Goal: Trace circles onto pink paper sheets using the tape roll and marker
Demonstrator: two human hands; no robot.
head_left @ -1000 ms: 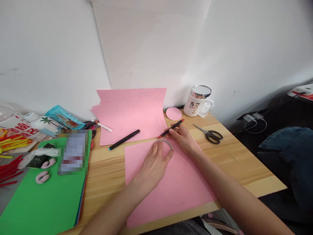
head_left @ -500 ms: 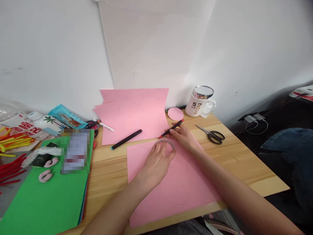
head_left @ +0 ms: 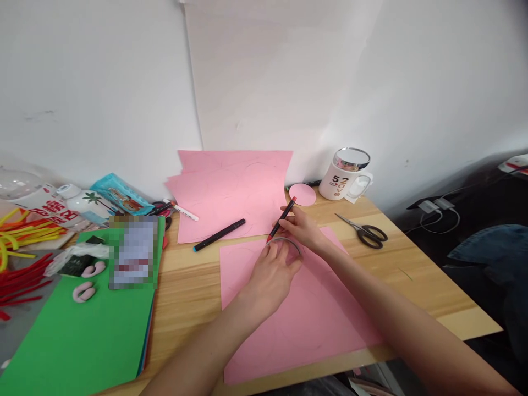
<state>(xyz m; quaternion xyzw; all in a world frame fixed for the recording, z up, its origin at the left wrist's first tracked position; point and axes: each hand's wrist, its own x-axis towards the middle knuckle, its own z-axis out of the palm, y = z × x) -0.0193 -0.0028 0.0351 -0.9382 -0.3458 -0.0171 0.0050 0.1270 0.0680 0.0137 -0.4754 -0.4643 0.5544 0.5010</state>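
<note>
My left hand (head_left: 275,275) presses a thin grey ring-like round object (head_left: 297,248) onto a sheet of pink paper (head_left: 289,324). Its fingers cover most of that object, so its full form is hidden. In my right hand (head_left: 300,226) is a slim black marker (head_left: 282,217) with red ends, held at a slant. The marker's lower tip sits at the ring's upper left edge, on or just above the paper. Faint curved outlines show on the sheet.
Behind lie more pink sheets (head_left: 235,184), a black marker with a blue end (head_left: 218,235) and a pink paper disc (head_left: 302,194). A white mug (head_left: 335,179) and black-handled scissors (head_left: 369,235) are on the right. Green paper (head_left: 82,341) carries a blurred-out item (head_left: 134,253) on the left.
The marker has tilted more upright in my right hand, and its tip has come to the ring's upper left edge. My left hand stays on the ring. The whole view has shifted slightly.
</note>
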